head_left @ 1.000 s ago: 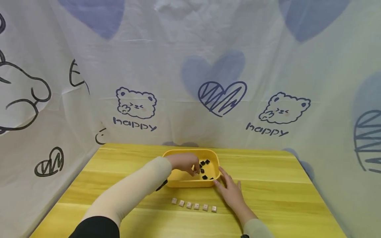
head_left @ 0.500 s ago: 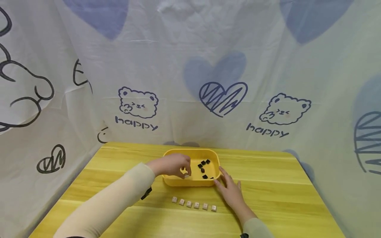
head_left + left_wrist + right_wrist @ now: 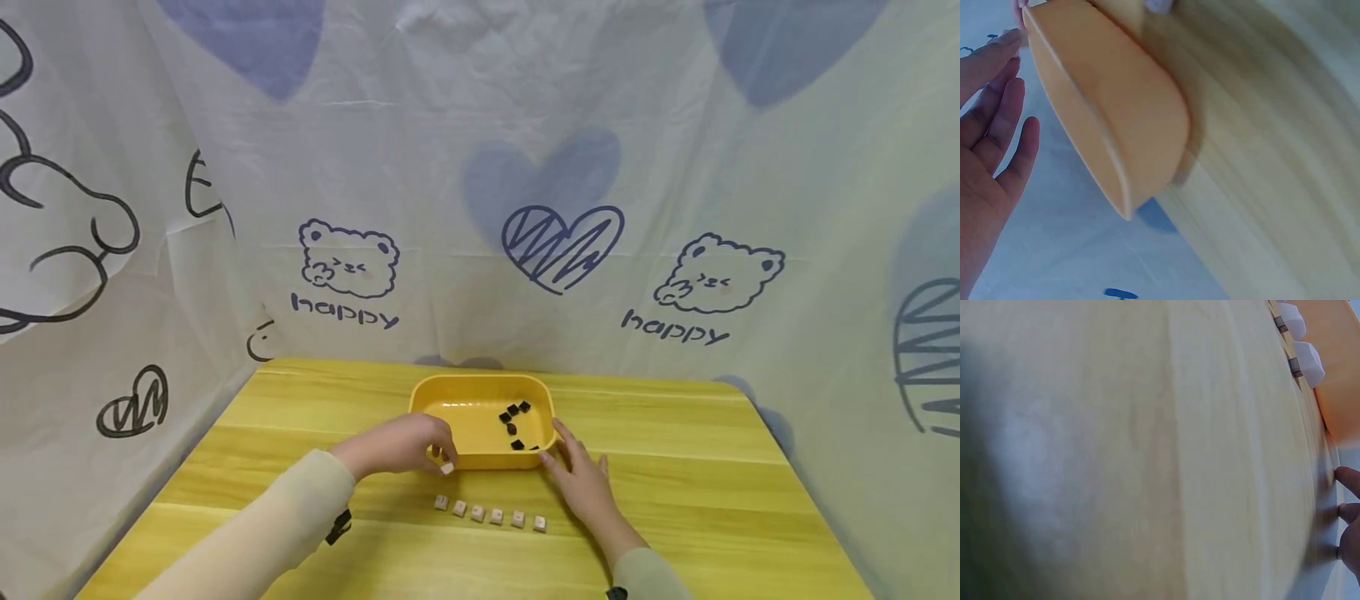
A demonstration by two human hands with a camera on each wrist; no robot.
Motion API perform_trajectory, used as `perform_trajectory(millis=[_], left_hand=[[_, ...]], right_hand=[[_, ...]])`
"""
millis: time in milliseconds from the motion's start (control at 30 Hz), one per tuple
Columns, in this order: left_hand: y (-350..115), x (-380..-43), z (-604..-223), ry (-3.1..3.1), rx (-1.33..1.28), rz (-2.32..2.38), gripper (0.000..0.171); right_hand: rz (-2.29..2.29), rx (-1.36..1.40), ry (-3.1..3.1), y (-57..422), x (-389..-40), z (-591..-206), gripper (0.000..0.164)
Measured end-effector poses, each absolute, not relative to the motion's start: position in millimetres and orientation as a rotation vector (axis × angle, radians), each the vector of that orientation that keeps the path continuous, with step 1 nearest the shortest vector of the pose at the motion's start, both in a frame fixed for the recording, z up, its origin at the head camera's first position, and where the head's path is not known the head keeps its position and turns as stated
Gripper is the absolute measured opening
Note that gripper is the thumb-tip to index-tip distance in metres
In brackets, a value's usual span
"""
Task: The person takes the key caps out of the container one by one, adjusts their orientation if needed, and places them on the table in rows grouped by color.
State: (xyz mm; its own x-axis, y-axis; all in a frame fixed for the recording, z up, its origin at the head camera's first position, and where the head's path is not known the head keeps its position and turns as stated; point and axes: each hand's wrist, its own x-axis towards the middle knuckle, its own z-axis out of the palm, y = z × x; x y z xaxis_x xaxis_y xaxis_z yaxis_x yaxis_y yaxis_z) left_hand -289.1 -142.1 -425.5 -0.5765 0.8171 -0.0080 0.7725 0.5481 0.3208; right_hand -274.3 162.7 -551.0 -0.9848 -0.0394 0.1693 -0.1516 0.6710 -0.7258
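Left grip pinches a white keycap, now moved from inside the yellow bin to its near side; right grip, fingers apart, stays beside it.

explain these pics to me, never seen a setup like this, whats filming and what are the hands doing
There's no machine here, just a person's two bare hands. The wide picture comes from a camera worn on the head, looking forward and down. The other two come from cameras worn on each wrist; the right one shows mostly tabletop.

On the yellow wood-look table sits a yellow box with small dark pieces inside. In front of it, six white pieces stand in a row. The left hand pinches another white piece by the box's front edge. The right hand rests at the box's right end.
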Motion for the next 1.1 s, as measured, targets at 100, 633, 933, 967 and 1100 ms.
perform_trajectory(millis=[100,633,933,967,1100], left_hand=[[-150.5,-282.8,-431.4,2.633,1.317,0.478,0.015],[-183.3,-271.0,-468.2,2.607,1.136,0.758,0.02],[-180.2,-271.9,-485.1,2.671,1.053,0.755,0.015],[-179.2,-271.4,-486.0,2.682,1.042,0.744,0.015],[-175.4,-270.9,-490.8,2.731,0.989,0.708,0.014]], right_hand=[[1.209,0.159,-2.748,162.4,-273.0,-550.0,0.073],[1.21,0.153,-2.745,161.1,-270.7,-547.2,0.07],[1.225,0.153,-2.741,161.3,-270.5,-546.0,0.066],[1.225,0.151,-2.741,161.2,-270.7,-546.3,0.066],[1.222,0.148,-2.741,160.9,-271.2,-547.2,0.065]])
